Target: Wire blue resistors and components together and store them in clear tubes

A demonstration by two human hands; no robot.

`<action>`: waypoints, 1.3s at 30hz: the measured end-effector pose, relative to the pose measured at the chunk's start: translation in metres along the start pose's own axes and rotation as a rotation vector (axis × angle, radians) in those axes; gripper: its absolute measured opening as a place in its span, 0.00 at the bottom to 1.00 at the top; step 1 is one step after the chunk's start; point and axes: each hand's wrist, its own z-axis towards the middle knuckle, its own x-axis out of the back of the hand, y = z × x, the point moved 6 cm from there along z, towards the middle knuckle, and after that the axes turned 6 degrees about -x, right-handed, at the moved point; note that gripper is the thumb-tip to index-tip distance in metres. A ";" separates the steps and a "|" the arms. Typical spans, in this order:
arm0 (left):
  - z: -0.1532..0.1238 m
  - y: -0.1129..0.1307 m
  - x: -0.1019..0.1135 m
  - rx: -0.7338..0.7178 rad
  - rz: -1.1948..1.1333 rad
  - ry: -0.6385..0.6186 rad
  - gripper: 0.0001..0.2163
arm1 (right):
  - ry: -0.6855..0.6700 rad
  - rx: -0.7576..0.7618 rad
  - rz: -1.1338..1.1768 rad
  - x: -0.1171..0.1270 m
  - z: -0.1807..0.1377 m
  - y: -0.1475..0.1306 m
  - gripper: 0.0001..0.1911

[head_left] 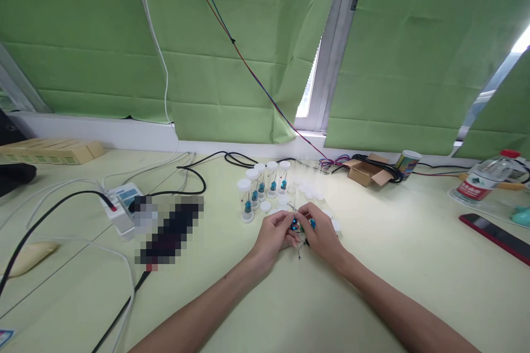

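My left hand point(271, 237) is closed, thumb and fingertips pinched around a small shiny blue piece point(294, 224). Right beside it, my right hand point(321, 234) is also closed, its fingertips meeting the left ones; what exactly they grip is hidden. A thin light-coloured tip point(291, 206) sticks up between the hands. Below the fingers hangs a thin dark lead point(299, 253). More blue and green bits point(312, 224) show under my right fingers. Just beyond stand several clear tubes point(244, 198) with white caps, each holding a small blue piece with a thin lead. Loose white caps point(265, 207) lie near my fingers.
To the left are a white power strip point(120, 212), a blurred-out dark object point(171, 234) and cables. At the back right stand an open cardboard box point(366, 170) and a can point(408, 164). A bottle point(486, 176) and a phone point(497, 236) lie far right.
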 end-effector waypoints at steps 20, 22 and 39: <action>-0.001 0.000 -0.002 0.009 0.018 0.000 0.13 | -0.015 0.059 -0.008 0.001 -0.001 -0.008 0.09; -0.002 0.000 -0.002 0.009 0.012 0.005 0.13 | -0.011 0.061 -0.013 0.001 -0.001 -0.007 0.08; -0.003 -0.001 -0.003 0.000 -0.023 0.018 0.12 | 0.012 0.058 0.000 0.001 -0.002 -0.007 0.08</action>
